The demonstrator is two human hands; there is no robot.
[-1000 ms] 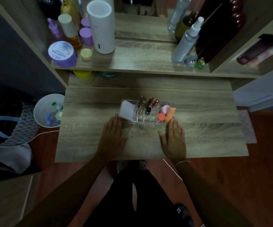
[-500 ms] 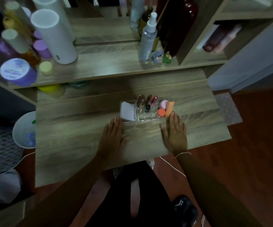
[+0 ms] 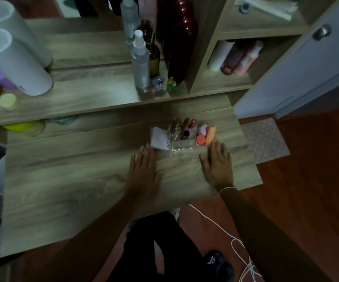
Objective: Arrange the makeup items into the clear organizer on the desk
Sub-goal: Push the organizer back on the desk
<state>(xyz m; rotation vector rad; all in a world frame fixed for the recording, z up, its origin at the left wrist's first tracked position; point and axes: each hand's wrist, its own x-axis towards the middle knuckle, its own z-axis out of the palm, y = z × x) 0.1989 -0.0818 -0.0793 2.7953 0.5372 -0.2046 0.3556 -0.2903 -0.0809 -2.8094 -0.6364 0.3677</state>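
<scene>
The clear organizer (image 3: 182, 147) sits on the wooden desk (image 3: 83, 180), just beyond my fingertips. It holds a white box (image 3: 160, 139) at its left end, three tube-shaped lip products (image 3: 184, 127) in the middle, and a pink sponge (image 3: 202, 129), an orange sponge (image 3: 211, 134) and a small red-orange round item (image 3: 200, 139) at its right end. My left hand (image 3: 143, 171) lies flat on the desk below the white box. Palm down, my right hand (image 3: 218, 165) rests below the sponges, fingertips at the organizer's edge. Neither hand holds anything.
A raised shelf behind the desk carries a white cylinder (image 3: 16, 64), a clear spray bottle (image 3: 140, 64), a brown bottle (image 3: 153, 55), a dark red vase (image 3: 182, 41) and two small figurines (image 3: 165, 84). A white cabinet door (image 3: 299, 68) stands at right. A white cord (image 3: 235, 241) lies on the floor.
The view has swung rightward and tilted, so the desk and shelf shifted left in the picture. Both hands stay flat on the desk in front of the organizer.
</scene>
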